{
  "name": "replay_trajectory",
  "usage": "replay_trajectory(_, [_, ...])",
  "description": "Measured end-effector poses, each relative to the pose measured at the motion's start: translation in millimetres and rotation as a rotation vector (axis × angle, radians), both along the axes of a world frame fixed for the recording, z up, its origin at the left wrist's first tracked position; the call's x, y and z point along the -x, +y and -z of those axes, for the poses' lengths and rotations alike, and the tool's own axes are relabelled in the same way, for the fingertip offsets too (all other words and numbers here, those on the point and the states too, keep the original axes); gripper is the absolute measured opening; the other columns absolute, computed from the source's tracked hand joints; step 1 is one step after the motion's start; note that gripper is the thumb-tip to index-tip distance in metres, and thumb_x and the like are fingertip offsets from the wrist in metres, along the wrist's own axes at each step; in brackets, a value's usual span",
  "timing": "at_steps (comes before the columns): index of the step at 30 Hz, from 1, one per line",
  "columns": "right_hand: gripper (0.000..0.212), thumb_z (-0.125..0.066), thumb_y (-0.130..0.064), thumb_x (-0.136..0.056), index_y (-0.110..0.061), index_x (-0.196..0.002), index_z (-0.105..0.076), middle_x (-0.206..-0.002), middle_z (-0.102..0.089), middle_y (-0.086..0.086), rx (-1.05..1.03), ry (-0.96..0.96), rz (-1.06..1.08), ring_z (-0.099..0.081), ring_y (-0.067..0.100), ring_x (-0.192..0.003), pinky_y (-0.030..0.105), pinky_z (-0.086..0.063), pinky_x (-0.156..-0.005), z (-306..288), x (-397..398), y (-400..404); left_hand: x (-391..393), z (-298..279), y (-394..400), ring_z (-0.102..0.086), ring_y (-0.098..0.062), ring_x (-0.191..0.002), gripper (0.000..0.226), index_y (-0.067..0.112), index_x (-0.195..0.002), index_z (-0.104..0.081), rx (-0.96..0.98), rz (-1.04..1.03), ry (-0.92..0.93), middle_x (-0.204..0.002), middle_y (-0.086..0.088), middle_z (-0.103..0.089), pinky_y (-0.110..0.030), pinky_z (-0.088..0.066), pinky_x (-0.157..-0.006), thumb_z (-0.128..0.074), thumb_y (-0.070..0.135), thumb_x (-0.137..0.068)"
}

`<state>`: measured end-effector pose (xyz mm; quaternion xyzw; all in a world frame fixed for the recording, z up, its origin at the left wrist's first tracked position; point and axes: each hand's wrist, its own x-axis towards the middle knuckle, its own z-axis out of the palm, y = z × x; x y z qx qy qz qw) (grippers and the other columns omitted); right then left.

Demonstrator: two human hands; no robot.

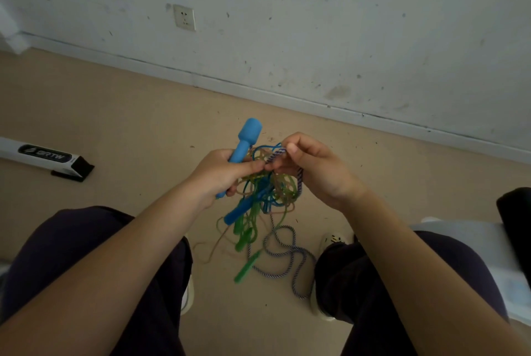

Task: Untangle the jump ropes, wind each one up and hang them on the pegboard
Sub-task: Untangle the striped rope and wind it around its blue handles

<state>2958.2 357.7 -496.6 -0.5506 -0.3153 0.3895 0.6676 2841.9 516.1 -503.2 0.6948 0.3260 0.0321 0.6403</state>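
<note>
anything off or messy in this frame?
Yes: the jump ropes hang as one knotted clump between both hands, the striped rope trailing onto the floor. Dark specks litter the floor near the wall.

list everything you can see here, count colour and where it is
blue handles: 2, blue, one gripped in the left hand, one hanging below the tangle
green handles: 2, green, dangling low between the knees
tangle of cords: 1, blue, green and amber, held between the hands
braided rope: 1, purple and white, pinched at the top, its loops reaching down toward the floor
wall socket: 1, white, on the wall
box: 1, white and black, on the floor at left
shoes: 2, white, on the floor
left hand: grips a blue handle
right hand: pinches the braided rope
</note>
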Motion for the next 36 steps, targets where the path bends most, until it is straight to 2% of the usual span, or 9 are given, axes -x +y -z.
replay_trajectory(4, [0.014,-0.048,-0.019,-0.097,-0.008,-0.091,-0.054,-0.082,-0.07,0.007,0.042,-0.017,0.006,-0.067,0.027,-0.086,0.04,-0.055,-0.086,4,2,2,1,0,2,-0.039,-0.01,-0.041,0.021,0.009,-0.09,-0.065,-0.044,0.04,0.034,-0.056,0.002,-0.051,-0.022,-0.035,-0.041,-0.081,0.019,-0.081])
replay_trajectory(8, [0.022,-0.044,-0.007,-0.101,-0.007,-0.083,-0.057,-0.077,-0.068,0.003,0.026,-0.077,0.206,-0.066,0.014,-0.074,0.023,-0.053,-0.073,1,-5,-3,2,-2,7,-0.043,-0.01,-0.044,0.016,0.01,-0.09,-0.067,-0.141,0.108,0.072,-0.063,0.001,-0.053,-0.024,-0.037,-0.046,-0.078,0.019,-0.083])
replay_trajectory(10, [0.021,-0.047,-0.01,-0.1,-0.008,-0.083,-0.058,-0.076,-0.067,0.0,0.037,-0.091,0.253,-0.065,0.012,-0.073,0.023,-0.053,-0.071,2,-6,-4,3,-2,7,-0.042,-0.009,-0.042,0.012,0.014,-0.084,-0.065,-0.184,0.126,0.068,-0.064,0.001,-0.053,-0.022,-0.036,-0.046,-0.077,0.017,-0.084])
replay_trajectory(14, [0.018,-0.045,-0.011,-0.101,-0.008,-0.087,-0.055,-0.08,-0.064,0.007,0.045,-0.01,0.206,-0.068,0.019,-0.079,0.03,-0.058,-0.074,3,1,-2,3,1,2,-0.042,-0.009,-0.041,0.014,0.011,-0.086,-0.064,-0.174,0.18,0.07,-0.065,-0.002,-0.052,-0.021,-0.035,-0.044,-0.076,0.017,-0.085])
replay_trajectory(19, [0.015,-0.043,-0.019,-0.097,-0.005,-0.094,-0.049,-0.091,-0.069,0.021,-0.066,0.149,0.104,-0.071,0.031,-0.09,0.039,-0.058,-0.087,-7,6,0,2,-4,-4,-0.04,-0.007,-0.04,0.035,0.013,-0.083,-0.059,-0.083,0.172,0.044,-0.056,0.003,-0.046,-0.02,-0.033,-0.04,-0.081,0.039,-0.079])
replay_trajectory(27, [0.022,-0.037,-0.01,-0.104,-0.006,-0.087,-0.05,-0.084,-0.068,0.015,-0.04,0.147,0.273,-0.073,0.028,-0.083,0.034,-0.061,-0.076,-5,2,-2,0,-3,2,-0.041,-0.007,-0.041,0.028,0.015,-0.08,-0.057,-0.109,0.21,0.114,-0.061,0.002,-0.05,-0.019,-0.034,-0.041,-0.084,0.021,-0.078])
replay_trajectory(31, [0.023,-0.038,-0.01,-0.104,-0.005,-0.085,-0.05,-0.079,-0.07,0.013,-0.007,0.178,0.308,-0.074,0.027,-0.08,0.034,-0.061,-0.075,-4,-2,-3,3,-4,2,-0.041,-0.009,-0.042,0.022,0.011,-0.09,-0.062,-0.108,0.142,0.054,-0.065,0.001,-0.052,-0.019,-0.035,-0.041,-0.08,0.02,-0.081])
replay_trajectory(33, [0.024,-0.04,-0.008,-0.103,-0.004,-0.084,-0.053,-0.075,-0.07,0.011,0.067,0.135,0.292,-0.071,0.022,-0.07,0.03,-0.06,-0.069,-8,-5,-5,3,-6,2,-0.043,-0.007,-0.039,0.017,0.012,-0.087,-0.062,-0.13,0.085,0.003,-0.062,0.002,-0.052,-0.018,-0.036,-0.041,-0.077,0.02,-0.085])
replay_trajectory(36, [0.023,-0.047,-0.007,-0.1,-0.003,-0.085,-0.063,-0.076,-0.068,0.011,0.277,-0.073,0.193,-0.06,0.019,-0.062,0.026,-0.05,-0.061,-10,-2,-7,3,-8,8,-0.043,-0.007,-0.037,0.015,0.014,-0.083,-0.059,-0.129,0.006,-0.046,-0.057,0.001,-0.049,-0.019,-0.037,-0.04,-0.071,0.017,-0.089])
